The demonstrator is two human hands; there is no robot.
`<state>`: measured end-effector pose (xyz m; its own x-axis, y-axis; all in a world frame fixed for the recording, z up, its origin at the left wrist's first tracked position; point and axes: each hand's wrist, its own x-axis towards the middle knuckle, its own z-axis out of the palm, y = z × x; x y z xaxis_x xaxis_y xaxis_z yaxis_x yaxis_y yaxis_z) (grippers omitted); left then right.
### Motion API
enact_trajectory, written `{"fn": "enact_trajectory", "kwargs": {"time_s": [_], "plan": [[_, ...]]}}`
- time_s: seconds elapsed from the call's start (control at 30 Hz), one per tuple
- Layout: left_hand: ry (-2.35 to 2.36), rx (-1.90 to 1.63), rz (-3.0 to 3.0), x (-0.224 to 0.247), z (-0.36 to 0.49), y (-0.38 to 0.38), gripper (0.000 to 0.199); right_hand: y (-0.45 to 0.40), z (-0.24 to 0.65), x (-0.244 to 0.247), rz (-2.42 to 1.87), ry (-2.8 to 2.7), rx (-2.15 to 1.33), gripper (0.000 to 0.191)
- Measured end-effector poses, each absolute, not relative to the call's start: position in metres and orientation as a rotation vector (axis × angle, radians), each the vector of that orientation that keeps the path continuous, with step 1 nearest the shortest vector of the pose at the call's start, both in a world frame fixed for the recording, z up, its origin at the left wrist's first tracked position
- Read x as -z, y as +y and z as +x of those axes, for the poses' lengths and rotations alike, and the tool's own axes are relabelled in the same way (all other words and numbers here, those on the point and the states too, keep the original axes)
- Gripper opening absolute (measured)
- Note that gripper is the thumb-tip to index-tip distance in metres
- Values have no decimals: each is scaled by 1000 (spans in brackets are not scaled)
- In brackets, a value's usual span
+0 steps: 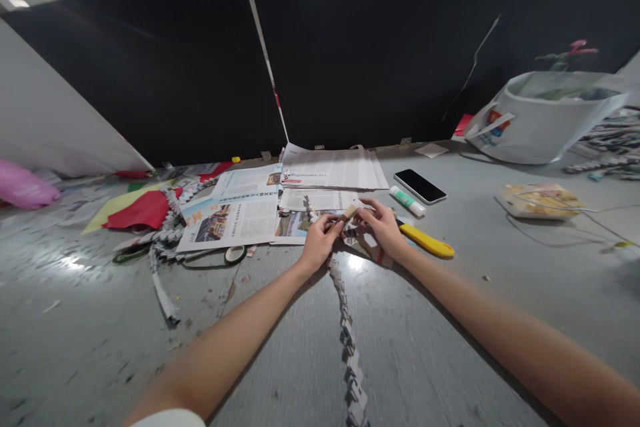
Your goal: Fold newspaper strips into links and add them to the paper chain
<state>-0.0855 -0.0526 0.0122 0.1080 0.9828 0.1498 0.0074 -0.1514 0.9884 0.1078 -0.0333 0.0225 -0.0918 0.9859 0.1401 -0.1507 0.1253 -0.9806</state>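
Close together, the left hand (320, 238) and the right hand (381, 225) pinch a small folded paper strip (351, 209) between thumbs and fingers, just in front of the newspapers (333, 168). A zigzag paper chain (346, 320) runs from beside the left hand down between the forearms to the lower edge of the view, with the grey surface of the desk (410, 353) spreading on both sides of it

The yellow knife handle (431, 242) lies just beyond the right hand's outer side, limiting sideways room there; the glue stick (407, 201) and the phone (420, 185) sit slightly farther back. Well apart to the right are a clear food pack (543, 201) with a thin cord (603, 211) by it and, behind, a white bag (545, 121) near the black panel (400, 47)

On the left, a printed sheet (240, 220) spreads out with its near edge slanting, and a tape roll (235, 254) rests by that edge. Past it lie folded paper pieces (170, 230), red paper (140, 211) and yellow paper (111, 208), with a pink object (27, 185) farther left. The newspapers reach back towards the foot of the panel
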Motion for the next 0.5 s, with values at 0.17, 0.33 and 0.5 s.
{"fn": "enact_trajectory", "kwargs": {"time_s": [0.17,0.33,0.5], "plan": [[1080,-1232,1405,-13,-86,-53,46,-33,107,-24,-981,-1446,-1227,52],[1071,-1207,1443,-12,-85,-53,45,-31,107,-22,-1069,-1538,-1075,65],[1061,-1187,1450,-13,-85,-54,45,-30,108,-21,-1073,-1537,-1070,66]]}}
